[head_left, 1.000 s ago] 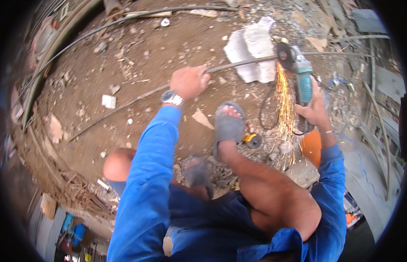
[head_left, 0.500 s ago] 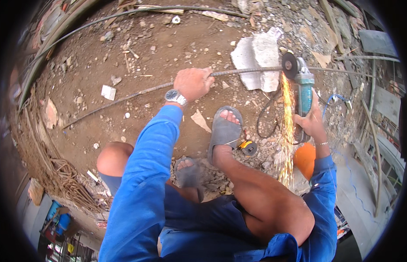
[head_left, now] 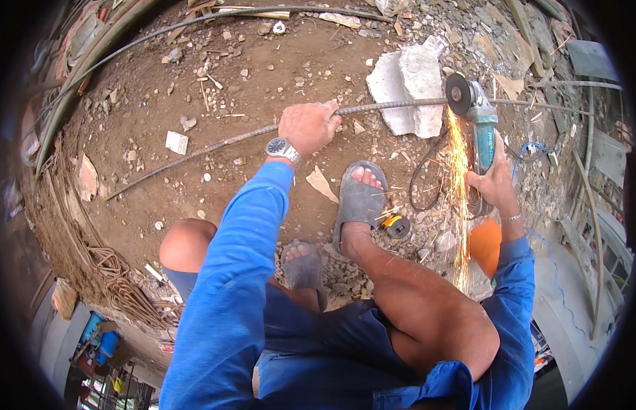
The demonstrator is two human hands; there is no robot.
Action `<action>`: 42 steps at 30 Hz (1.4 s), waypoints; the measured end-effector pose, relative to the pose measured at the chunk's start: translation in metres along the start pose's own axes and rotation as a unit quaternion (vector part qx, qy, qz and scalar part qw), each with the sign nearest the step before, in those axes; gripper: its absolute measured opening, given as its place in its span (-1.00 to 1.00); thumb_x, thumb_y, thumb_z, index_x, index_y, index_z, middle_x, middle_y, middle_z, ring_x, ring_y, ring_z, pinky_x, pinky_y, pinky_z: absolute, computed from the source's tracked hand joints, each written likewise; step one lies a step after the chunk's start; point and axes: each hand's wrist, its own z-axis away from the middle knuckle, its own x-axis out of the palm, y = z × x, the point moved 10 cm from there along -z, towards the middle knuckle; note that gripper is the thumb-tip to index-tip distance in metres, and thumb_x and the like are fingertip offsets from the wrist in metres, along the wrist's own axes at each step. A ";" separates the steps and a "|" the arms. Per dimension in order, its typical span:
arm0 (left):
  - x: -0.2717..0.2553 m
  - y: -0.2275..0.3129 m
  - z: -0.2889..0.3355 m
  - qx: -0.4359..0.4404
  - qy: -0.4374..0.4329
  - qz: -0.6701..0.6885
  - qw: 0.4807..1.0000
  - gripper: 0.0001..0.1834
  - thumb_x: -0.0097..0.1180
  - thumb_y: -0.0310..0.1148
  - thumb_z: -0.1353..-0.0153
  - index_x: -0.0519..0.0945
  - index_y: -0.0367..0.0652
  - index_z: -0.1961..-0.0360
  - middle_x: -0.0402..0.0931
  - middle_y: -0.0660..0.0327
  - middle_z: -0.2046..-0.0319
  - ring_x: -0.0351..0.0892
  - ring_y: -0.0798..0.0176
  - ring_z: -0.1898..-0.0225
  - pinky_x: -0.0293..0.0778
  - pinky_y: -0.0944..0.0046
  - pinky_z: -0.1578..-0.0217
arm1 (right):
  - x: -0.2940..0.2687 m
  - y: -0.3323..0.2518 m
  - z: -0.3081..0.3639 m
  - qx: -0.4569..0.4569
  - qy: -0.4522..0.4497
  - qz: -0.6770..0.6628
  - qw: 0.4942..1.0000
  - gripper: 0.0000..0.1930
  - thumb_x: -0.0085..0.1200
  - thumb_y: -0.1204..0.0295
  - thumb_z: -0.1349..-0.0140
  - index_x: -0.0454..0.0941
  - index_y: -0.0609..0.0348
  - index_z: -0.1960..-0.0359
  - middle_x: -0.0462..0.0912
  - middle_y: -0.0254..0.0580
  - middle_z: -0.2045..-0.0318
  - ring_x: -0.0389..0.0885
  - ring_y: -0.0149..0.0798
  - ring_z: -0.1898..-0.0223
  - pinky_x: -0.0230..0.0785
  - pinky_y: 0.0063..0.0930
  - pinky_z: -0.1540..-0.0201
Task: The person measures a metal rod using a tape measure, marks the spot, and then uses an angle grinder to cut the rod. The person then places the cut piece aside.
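A long ribbed steel rebar (head_left: 226, 143) runs across the ground, resting over a pale broken concrete chunk (head_left: 408, 89). My left hand (head_left: 308, 128), with a watch on its wrist, is closed around the bar left of the chunk. My right hand (head_left: 497, 179) grips a teal angle grinder (head_left: 483, 140) by its body. The grinder's dark disc (head_left: 458, 93) meets the bar just right of the chunk. From that contact a stream of orange sparks (head_left: 459, 184) shoots down toward me, passing beside my right leg. Part of the grinder's lower end is hidden behind my hand.
A yellow and black tape measure (head_left: 396, 225) lies beside my right sandal (head_left: 361, 198). An orange object (head_left: 485, 246) sits by my right forearm, near the sparks. Coiled rope (head_left: 116, 273) lies at left, a dark cord (head_left: 417, 195) near the grinder, and rubble (head_left: 349, 280) between my feet.
The whole view has shifted slightly, moving everything a little to the right. Both hands keep their grips, and sparks still stream from the disc.
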 end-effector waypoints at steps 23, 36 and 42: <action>-0.006 0.007 0.005 0.022 0.066 -0.028 0.997 -0.76 0.14 -0.11 -0.28 0.59 -0.01 0.19 0.67 0.14 0.38 0.69 0.00 0.31 0.56 -0.04 0.35 | -0.003 -0.006 0.008 -0.010 0.010 0.012 1.000 0.11 0.27 0.39 0.21 -0.04 0.43 -0.45 0.47 0.23 -0.16 0.50 0.06 -0.17 0.33 -0.24 -0.27; -0.006 0.008 0.007 0.021 0.077 -0.026 0.997 -0.78 0.11 -0.13 -0.30 0.49 -0.03 0.29 0.62 0.14 0.40 0.65 -0.06 0.32 0.51 -0.08 0.37 | -0.003 -0.005 0.007 0.031 0.007 0.032 0.999 0.13 0.29 0.36 0.20 -0.06 0.40 -0.46 0.46 0.27 -0.18 0.48 0.11 -0.21 0.31 -0.23 -0.29; -0.006 0.009 0.006 0.022 0.077 -0.024 0.996 -0.78 0.11 -0.13 -0.30 0.48 -0.03 0.28 0.62 0.14 0.39 0.65 -0.05 0.30 0.52 -0.07 0.36 | -0.003 -0.006 0.008 0.024 0.007 -0.002 1.000 0.12 0.28 0.37 0.20 -0.07 0.40 -0.46 0.46 0.25 -0.18 0.48 0.09 -0.21 0.30 -0.25 -0.30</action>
